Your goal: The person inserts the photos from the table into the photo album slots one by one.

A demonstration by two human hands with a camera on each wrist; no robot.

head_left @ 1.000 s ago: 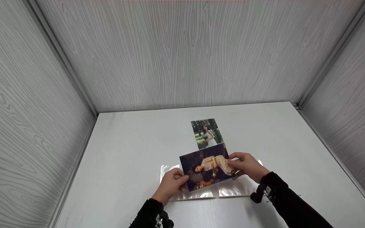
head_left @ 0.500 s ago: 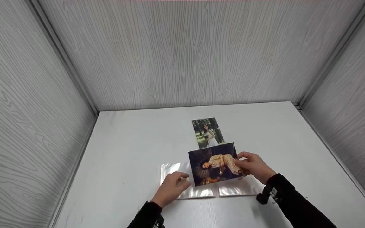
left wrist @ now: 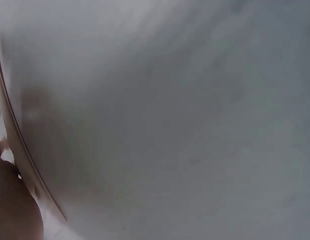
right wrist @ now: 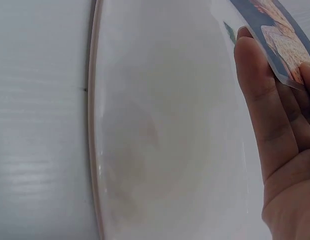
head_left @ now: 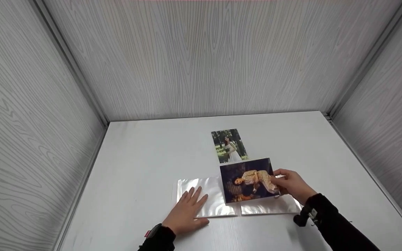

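An open photo album (head_left: pixel 215 205) with clear plastic sleeves lies near the front of the table. My left hand (head_left: pixel 185 212) rests on its left page with fingers spread and straight, the thumb by the lower edge. Above the right page my right hand (head_left: pixel 293 184) pinches a dark photo print (head_left: pixel 248 181) by its right edge; a seated figure in patterned clothes shows on it, turned sideways. In the right wrist view the photo's corner (right wrist: pixel 285 45) sits between thumb and fingers, over the glossy page (right wrist: pixel 170 125). The left wrist view shows the album edge (left wrist: pixel 25 155) beside the hand.
A second photo (head_left: pixel 229 145), of a figure in a white dress among trees, lies on the white table (head_left: pixel 145 157) behind the album. Grey wood-grain panels (head_left: pixel 201 62) stand at the back and both sides.
My left hand has let go of the photo's left edge and come down flat on the left page. My right hand has carried the photo to the right.
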